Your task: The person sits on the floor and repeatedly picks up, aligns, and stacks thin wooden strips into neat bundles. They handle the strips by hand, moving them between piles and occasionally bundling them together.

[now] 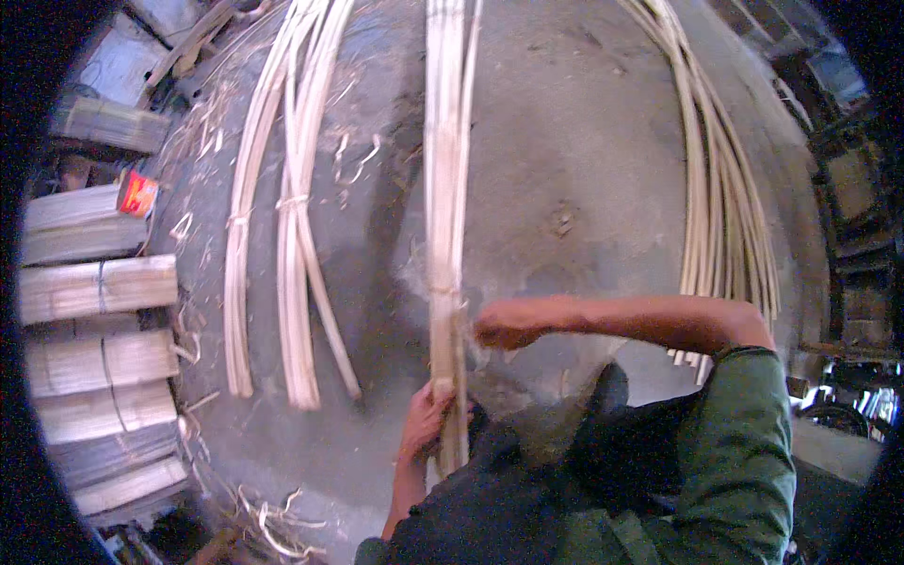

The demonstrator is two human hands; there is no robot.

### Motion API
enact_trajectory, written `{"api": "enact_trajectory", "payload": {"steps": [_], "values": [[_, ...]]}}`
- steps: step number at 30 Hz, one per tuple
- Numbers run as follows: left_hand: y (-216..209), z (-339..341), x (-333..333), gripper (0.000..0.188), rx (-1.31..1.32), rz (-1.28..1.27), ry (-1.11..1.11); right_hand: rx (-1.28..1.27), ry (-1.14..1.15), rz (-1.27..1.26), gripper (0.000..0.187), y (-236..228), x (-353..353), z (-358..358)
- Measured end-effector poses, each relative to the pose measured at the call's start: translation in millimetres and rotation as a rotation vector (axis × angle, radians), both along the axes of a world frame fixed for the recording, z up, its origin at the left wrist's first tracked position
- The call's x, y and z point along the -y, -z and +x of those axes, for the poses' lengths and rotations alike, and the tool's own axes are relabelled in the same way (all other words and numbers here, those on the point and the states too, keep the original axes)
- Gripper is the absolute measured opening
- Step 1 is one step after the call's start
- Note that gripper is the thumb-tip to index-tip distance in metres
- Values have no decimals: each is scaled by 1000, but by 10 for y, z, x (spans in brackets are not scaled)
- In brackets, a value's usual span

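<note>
A long bundle of pale wooden strips (pixel 443 188) runs from the far edge down to my body, with a thin tie (pixel 444 291) around it. My left hand (pixel 428 419) is wrapped around the near part of this bundle from its left side. To the right of the bundle, just below the tie, my right hand (pixel 508 323) is closed like a fist and slightly blurred. It looks apart from the strips. Whatever its fingers may hold is hidden.
Tied strip bundles (pixel 297 282) lie on the floor at left, and loose round rods (pixel 711 207) fan out at right. Stacked bundles of short slats (pixel 99 287) line the left side, with a red packet (pixel 138 194) on them. Shavings (pixel 273 523) litter the floor.
</note>
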State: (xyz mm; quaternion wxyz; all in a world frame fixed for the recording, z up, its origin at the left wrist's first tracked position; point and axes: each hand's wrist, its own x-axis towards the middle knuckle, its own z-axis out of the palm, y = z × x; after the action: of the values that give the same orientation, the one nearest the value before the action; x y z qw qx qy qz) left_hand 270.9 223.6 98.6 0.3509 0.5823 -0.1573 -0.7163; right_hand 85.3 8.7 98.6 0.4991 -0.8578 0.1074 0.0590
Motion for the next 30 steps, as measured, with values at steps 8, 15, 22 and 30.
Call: {"api": "enact_trajectory", "payload": {"steps": [8,15,22,30], "values": [[9,-260,145,40,-31,29,-30,-313,545,-614,24,-34,997,-350],[89,-182,327,39,138,-126,-30,-29,-68,-243,16,-347,-274,-58],[-65,-139,477,36,155,-89,6,-585,394,-1017,12,606,1084,-893],[251,-126,461,36,51,-35,-3,853,1685,-167,28,-809,2496,-828]]}}
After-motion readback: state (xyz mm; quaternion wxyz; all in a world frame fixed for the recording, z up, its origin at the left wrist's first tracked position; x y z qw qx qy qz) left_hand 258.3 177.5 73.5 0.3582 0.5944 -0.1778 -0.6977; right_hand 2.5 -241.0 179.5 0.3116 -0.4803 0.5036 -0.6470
